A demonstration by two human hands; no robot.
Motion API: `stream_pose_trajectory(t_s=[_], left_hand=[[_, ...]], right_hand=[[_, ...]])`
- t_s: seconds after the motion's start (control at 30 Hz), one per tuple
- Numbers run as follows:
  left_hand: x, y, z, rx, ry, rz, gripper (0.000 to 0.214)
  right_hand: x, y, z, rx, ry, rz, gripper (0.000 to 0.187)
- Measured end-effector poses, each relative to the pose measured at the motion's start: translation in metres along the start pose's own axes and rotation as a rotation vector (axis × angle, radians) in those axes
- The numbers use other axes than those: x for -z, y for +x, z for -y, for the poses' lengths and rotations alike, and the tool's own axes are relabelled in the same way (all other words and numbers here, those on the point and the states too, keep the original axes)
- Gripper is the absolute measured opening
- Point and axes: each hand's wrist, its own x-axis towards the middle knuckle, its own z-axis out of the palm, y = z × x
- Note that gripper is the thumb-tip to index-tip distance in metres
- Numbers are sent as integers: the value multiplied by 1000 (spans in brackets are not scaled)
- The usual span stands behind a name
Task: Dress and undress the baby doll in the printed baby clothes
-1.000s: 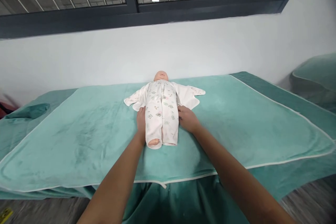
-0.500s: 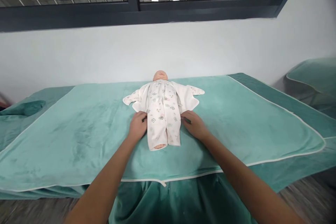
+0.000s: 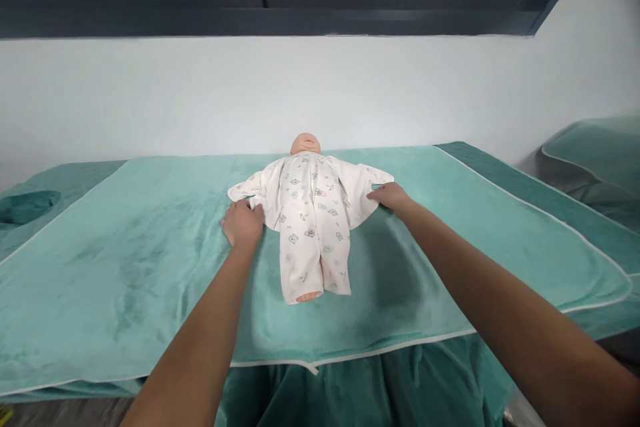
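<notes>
A baby doll [image 3: 305, 143] lies on its back with its head toward the wall. It wears a white baby outfit [image 3: 314, 220] with small printed figures, whose sleeves spread to both sides; one foot shows at a leg opening. Beside the doll's body, loose white side flaps of the outfit fan out below the sleeves. My left hand [image 3: 243, 221] is closed at the edge of the left flap, its fingertips partly hidden. On the other side, my right hand [image 3: 392, 196] pinches the right flap just under the sleeve end.
A light green blanket [image 3: 170, 267] with white piping covers the bed under the doll. Darker green cloth [image 3: 360, 387] hangs at the near edge. White wall [image 3: 200, 93] and a dark window frame [image 3: 300, 12] stand behind. A green cushion-like shape [image 3: 600, 150] is at the right.
Both hands have moved outward and up from beside the doll's legs to the side flaps. The flaps are now pulled wider and lower at both sides.
</notes>
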Motion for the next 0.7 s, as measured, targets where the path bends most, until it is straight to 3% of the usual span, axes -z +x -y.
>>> stream_pose_trajectory(t_s=[0.13,0.23,0.27,0.33,0.43,0.5,0.63,0.7], left_hand=[[-2,-2,6,14,-38,-37,28],[-2,-4,7,39,-56,-50,28],[-2,-4,7,43,-62,-53,28],[-2,-4,7,50,-72,-53,27],[-2,-5,6,60,-82,-55,27],[-1,-5,6,59,-84,-56,27],[0,-7,6,26,-60,-59,31],[0,-8,7,6,-65,-70,32]], right_hand=[[5,-3,49,79,264,161,15],[-3,-26,93,267,464,365,20],[-6,-35,105,346,454,468,24],[-14,-51,124,491,235,638,33],[-20,-64,134,618,-109,797,39],[-20,-61,131,597,-89,765,34],[-26,-36,117,441,186,393,25],[-38,-20,114,424,215,239,23]])
